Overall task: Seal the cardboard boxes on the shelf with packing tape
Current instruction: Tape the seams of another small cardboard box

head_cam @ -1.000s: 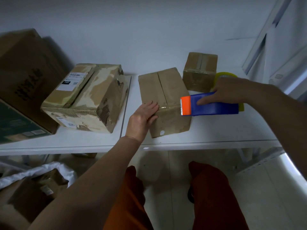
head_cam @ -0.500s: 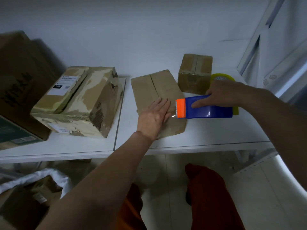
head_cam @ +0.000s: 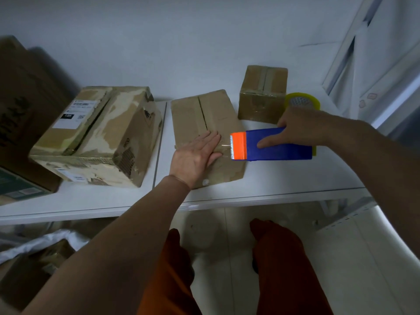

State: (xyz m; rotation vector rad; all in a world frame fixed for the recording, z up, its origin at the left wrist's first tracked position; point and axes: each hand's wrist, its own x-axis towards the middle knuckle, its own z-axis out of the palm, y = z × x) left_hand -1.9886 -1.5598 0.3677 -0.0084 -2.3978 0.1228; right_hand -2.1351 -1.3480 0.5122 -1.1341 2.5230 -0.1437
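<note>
My flat left hand (head_cam: 195, 155) presses tape onto the middle box (head_cam: 204, 123) on the shelf (head_cam: 284, 183); my right hand (head_cam: 297, 126) grips the dispenser (head_cam: 272, 147). Next, I judge, cut the tape.

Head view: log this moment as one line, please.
stage: taping middle box | left hand: flat on box, pressing tape | right hand: grips tape dispenser at box's right edge | centre seam: partly untaped

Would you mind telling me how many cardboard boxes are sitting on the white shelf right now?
4: a big dark box far left, a worn labelled box beside it, a flat box under the left hand, and a small box behind. Others may lie out of frame.
</note>
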